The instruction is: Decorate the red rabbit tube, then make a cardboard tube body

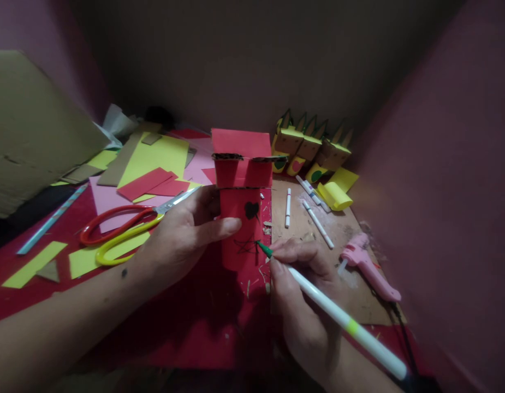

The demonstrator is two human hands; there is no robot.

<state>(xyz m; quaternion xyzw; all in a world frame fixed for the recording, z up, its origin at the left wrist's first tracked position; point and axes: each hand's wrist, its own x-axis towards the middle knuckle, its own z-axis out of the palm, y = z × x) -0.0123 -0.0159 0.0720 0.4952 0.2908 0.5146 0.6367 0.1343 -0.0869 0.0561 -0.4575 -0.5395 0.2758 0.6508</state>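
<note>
My left hand (190, 229) is closed around the left side of a red paper-covered box (238, 213), thumb across its front. The box stands upright, with a flap folded up at its top and rough cardboard edges showing. On its front are a dark heart-like shape (251, 209) and, lower down, thin dark drawn lines (248, 246). In my right hand (305, 295) is a white marker (330, 303) with a green tip, pinched between thumb and fingers. Its tip is at the right end of the drawn lines; whether it touches the paper is hard to tell.
Red-and-yellow-handled scissors (127, 229) lie left among yellow, pink and red paper pieces (154, 158). Several small decorated boxes (307, 144) line the back. Loose markers (318, 225), a rolled yellow paper (338, 194) and a pink glue gun (370, 267) lie on a cardboard sheet (289, 240).
</note>
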